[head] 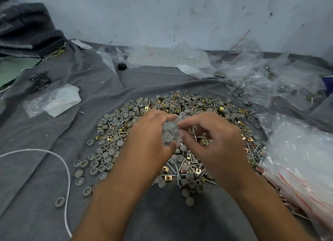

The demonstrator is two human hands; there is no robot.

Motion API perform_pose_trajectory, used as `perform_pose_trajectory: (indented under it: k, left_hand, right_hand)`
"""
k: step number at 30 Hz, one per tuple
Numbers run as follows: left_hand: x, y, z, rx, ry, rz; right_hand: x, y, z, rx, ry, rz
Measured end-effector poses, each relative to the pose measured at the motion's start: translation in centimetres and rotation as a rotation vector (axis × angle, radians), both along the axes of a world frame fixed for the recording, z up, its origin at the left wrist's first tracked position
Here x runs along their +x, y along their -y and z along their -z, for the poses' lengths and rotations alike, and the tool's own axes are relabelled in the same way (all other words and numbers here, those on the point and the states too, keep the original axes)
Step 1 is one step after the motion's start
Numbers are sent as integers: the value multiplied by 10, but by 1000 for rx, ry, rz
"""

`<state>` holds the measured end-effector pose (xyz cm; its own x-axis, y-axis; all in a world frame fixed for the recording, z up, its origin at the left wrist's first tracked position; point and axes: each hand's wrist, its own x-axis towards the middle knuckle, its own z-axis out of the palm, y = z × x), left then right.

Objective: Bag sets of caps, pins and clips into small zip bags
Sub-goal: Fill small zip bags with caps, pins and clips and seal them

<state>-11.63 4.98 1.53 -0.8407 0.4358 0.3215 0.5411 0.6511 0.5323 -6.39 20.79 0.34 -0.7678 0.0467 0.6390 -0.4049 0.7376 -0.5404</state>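
A small clear zip bag (pixel 171 131) with grey caps inside hangs between both hands above the heap. My left hand (pixel 149 136) grips its left side with curled fingers. My right hand (pixel 209 134) pinches its upper right edge between thumb and forefinger. Below them a wide heap spreads over the grey cloth (pixel 45 132): grey round caps (pixel 106 161), silver pins (pixel 189 161) and gold square clips (pixel 167 177) mixed together. The heap's middle is hidden behind my hands.
A stack of empty zip bags with red strips (pixel 302 161) lies at the right. Filled bags (pixel 255 82) pile up at the back right. A white cord (pixel 66 170) curves at the left, near a flat plastic bag (pixel 54 102). Dark folded cloth (pixel 30 30) sits back left.
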Motion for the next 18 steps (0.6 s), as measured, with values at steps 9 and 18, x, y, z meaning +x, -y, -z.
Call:
perform_pose_trajectory:
  k: [9,18]
  left_hand:
    - [-2,4,1,70,-14,-84]
    - [-3,5,2,75,-32,-78]
  right_hand:
    - [0,1,17,79,449,-45]
    - [-2,19,30,484,640,-201]
